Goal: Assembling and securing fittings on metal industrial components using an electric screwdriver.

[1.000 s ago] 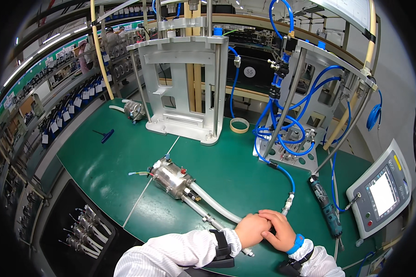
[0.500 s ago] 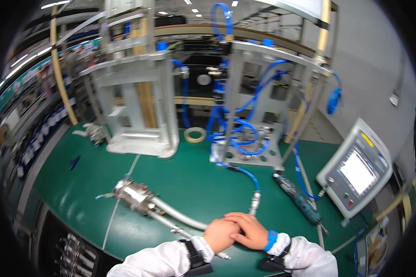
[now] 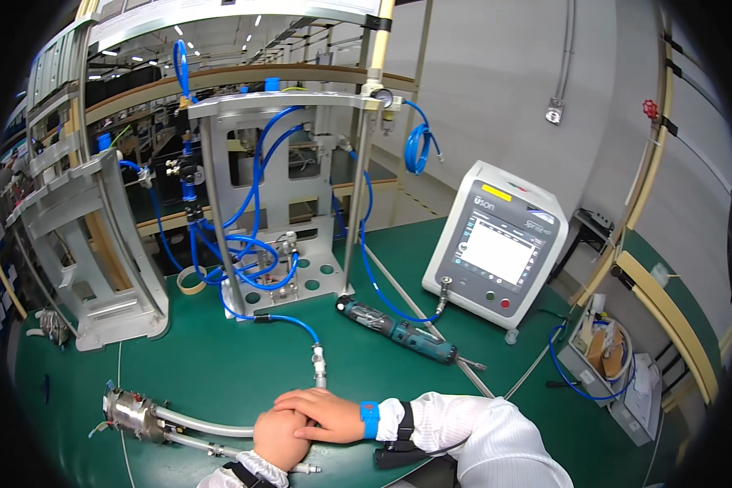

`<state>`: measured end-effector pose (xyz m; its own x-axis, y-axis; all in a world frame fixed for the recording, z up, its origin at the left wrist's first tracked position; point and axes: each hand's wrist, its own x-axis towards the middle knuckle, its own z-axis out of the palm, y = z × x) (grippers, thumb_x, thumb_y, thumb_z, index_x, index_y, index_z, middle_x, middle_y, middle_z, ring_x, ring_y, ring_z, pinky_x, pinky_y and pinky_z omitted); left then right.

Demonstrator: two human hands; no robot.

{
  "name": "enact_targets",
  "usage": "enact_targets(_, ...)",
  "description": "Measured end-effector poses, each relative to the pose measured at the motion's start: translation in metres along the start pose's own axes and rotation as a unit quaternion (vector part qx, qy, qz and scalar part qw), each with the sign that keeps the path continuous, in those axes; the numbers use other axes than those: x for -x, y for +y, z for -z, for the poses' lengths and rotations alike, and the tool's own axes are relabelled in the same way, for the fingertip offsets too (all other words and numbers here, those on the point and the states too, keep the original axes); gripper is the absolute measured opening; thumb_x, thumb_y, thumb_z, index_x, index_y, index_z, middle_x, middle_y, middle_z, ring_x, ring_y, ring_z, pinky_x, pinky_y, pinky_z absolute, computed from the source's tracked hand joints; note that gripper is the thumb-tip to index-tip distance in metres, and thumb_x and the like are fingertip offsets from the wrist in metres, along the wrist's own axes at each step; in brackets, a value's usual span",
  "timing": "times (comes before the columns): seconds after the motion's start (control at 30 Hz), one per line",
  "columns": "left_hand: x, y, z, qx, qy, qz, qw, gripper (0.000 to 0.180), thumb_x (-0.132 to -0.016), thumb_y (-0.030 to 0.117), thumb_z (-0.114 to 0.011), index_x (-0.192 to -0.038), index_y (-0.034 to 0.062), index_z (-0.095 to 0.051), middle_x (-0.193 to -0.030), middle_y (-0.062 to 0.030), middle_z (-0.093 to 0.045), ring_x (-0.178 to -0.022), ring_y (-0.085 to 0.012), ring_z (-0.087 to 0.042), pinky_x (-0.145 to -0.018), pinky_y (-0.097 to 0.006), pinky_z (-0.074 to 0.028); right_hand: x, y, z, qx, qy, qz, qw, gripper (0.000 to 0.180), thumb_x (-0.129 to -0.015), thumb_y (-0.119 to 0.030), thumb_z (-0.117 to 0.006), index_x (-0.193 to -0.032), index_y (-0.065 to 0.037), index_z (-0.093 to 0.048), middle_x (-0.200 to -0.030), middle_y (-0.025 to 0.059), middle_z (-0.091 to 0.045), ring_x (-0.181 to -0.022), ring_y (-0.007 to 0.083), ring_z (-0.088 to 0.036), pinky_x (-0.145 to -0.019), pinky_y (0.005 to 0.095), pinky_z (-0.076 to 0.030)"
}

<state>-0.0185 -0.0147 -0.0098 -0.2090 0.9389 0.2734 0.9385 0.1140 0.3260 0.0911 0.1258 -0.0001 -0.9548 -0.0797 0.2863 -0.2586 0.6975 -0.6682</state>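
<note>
My right hand, with a blue band at its wrist, lies across the back of my left hand. The right fingers are stretched out flat over the left. Most of the left fingers are hidden beneath or turned from view. Both hands rest at the near side of the green bench, by the ends of two pale tubes. These tubes run from a shiny metal cylinder with fittings and short wires, lying at left. Just beyond the hands, a blue hose ends in a metal coupling.
A grey tester with a lit screen stands at right. A green-and-black power screwdriver lies before it. Behind are a metal frame with blue hoses, a second frame and a tape roll. Beside the bench sits a grey bin.
The view has turned right, so the bench and its things sit farther left in the picture. My hands stay one over the other; nothing has been picked up.
</note>
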Motion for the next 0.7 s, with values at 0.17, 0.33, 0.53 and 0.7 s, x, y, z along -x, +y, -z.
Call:
enact_targets(0.17,0.0010,-0.0072,-0.0086,-0.026,0.041,-0.044,0.998,0.016,-0.082,0.025,-0.065,-0.083,0.0094,-0.070,-0.068,-0.0104,-0.065,-0.060,-0.0306,-0.065,-0.052,-0.043,-0.052,-0.0002,0.0016,-0.0016,-0.001,-0.001,0.011,1.000,0.054,-0.098,-0.038,-0.057,-0.140,-0.006,-0.045,-0.141,0.0173,-0.049,-0.128,0.0352,-0.049,-0.110,0.0479,-0.032)
enact_targets(0.33,-0.0001,-0.0058,-0.0079,-0.024,0.048,-0.038,0.998,0.016,-0.082,0.025,-0.065,-0.084,0.0097,-0.070,-0.069,-0.0108,-0.065,-0.059,-0.0310,-0.065,-0.051,-0.043,-0.052,0.0010,0.0035,-0.0023,-0.004,0.000,0.006,1.000,0.054,-0.098,-0.039,-0.057,-0.140,-0.006,-0.045,-0.141,0.0168,-0.049,-0.129,0.0351,-0.048,-0.110,0.0477,-0.032)
enact_targets(0.53,-0.0005,-0.0019,-0.0047,-0.007,0.032,-0.023,0.999,0.021,-0.087,0.027,-0.064,-0.081,0.0079,-0.069,-0.068,-0.0119,-0.066,-0.061,-0.0329,-0.065,-0.054,-0.046,-0.051,0.0008,0.0049,-0.0033,0.001,0.000,0.009,1.000,0.055,-0.098,-0.040,-0.056,-0.140,-0.006,-0.045,-0.141,0.0166,-0.049,-0.129,0.0345,-0.048,-0.110,0.0475,-0.032)
enact_targets(0.7,0.0005,-0.0057,-0.0083,-0.020,0.042,-0.033,0.998,0.018,-0.085,0.026,-0.064,-0.082,0.0091,-0.069,-0.068,-0.0112,-0.065,-0.058,-0.0317,-0.065,-0.051,-0.044,-0.051,0.0004,0.0039,-0.0032,0.000,0.003,0.011,1.000,0.055,-0.098,-0.040,-0.056,-0.139,-0.006,-0.045,-0.140,0.0167,-0.049,-0.129,0.0342,-0.048,-0.110,0.0475,-0.032)
